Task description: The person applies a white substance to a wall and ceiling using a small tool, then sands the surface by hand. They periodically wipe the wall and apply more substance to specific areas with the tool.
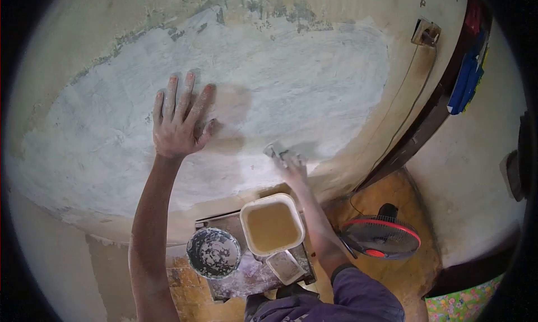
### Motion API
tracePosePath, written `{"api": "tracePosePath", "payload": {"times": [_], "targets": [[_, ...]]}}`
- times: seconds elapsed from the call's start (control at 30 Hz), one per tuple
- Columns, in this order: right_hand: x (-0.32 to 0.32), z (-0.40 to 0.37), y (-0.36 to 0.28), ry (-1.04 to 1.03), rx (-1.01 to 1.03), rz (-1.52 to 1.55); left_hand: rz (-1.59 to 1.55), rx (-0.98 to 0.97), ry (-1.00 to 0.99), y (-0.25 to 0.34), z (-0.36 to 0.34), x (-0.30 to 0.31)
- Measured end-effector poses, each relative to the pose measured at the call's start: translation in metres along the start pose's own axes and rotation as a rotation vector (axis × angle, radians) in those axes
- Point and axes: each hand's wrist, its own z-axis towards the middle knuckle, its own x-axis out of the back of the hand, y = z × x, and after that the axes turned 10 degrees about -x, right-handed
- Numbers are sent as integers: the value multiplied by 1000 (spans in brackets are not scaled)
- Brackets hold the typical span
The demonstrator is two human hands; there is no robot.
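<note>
A wide patch of whitish plaster [302,70] covers the wall before me. My left hand [178,126] lies against it with the fingers spread, dusty at the tips and holding nothing. Lower and to the right, my right hand [292,166] is coated in pale dust. Its fingers are closed on a small grey pad [272,149] held at the plaster surface. Motion blur hides what exactly the pad is.
Below the wall, a stand [246,280] bears a square tub of cloudy water [273,226], a plaster-smeared round bucket [213,253] and a small rectangular container [286,267]. A fan [381,237] stands right; a socket with a cable [426,33] is above.
</note>
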Motion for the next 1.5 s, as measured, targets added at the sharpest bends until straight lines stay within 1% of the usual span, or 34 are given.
{"api": "tracePosePath", "payload": {"times": [0.03, 0.07, 0.1, 0.13, 0.2, 0.3, 0.33, 0.4, 0.47, 0.53, 0.57, 0.63, 0.7, 0.77, 0.87, 0.97, 1.07, 1.13, 1.2, 1.27, 1.33, 1.37, 1.4, 1.43, 1.47, 1.5], "targets": [[-12, -9, 12, 39, -120, -21, 3, -2, 2, -1, -1, -1], [-8, -9, 28, 65, -278, 81, 5, -18, 5, -2, -2, -3], [-3, -7, 43, 106, -432, 190, 8, -31, 7, -3, -3, -5], [16, 3, 55, 127, -623, 423, 10, -41, 7, -3, -4, -7], [4, -3, 81, 495, -1040, 523, -3, -41, -18, -5, -3, -3], [-7, -12, 100, 587, -1732, 648, -15, -38, -14, -4, -5, -4], [-11, -16, 96, 595, -1527, 602, -15, -42, -4, -4, -5, -6], [-19, -19, 50, 601, -1124, 505, -8, -46, 9, -5, -5, -7], [27, 20, -33, 412, -1053, 693, 0, -43, 6, -4, -5, -7], [10, -2, -62, 217, -542, 535, 4, -49, -9, -3, -3, -3], [18, -3, -68, -114, -305, 258, -6, -45, -16, -1, -2, -3], [7, -18, -54, 47, -367, 184, -2, -44, -33, -2, -2, -2], [-15, -32, -29, 310, -662, 541, 1, -47, 0, -3, -4, -5], [-9, -31, -25, 365, -972, 457, -2, -43, -4, -3, -6, -6], [-3, -18, -35, 336, -1134, 595, 6, -32, -2, -3, -4, -4], [4, 3, -47, 464, -1294, 665, 2, -22, -14, -3, -5, -2], [0, 5, -63, 351, -1179, 588, -8, -27, -20, -2, -6, -3], [34, 9, -89, 0, -896, 883, -8, -44, -21, -3, -7, -3], [63, -8, -115, -540, -738, 980, -10, -57, -63, -5, -7, -1], [112, -26, -147, -716, -889, 1237, -30, -55, -76, -5, -4, 2], [107, -104, -167, -702, -953, 1490, -132, -67, -52, -8, -6, 3], [120, -131, -177, -709, -970, 1390, -197, -61, -37, -9, -5, 6], [143, -139, -183, -750, -988, 1467, -265, -50, -27, -9, -6, 9], [158, -159, -182, -887, -966, 1375, -326, -55, -6, -10, -6, 11], [187, -151, -187, -872, -907, 1310, -386, -60, 16, -12, -7, 14], [196, -163, -185, -954, -892, 1298, -391, -43, -4, -11, -9, 21]]}}
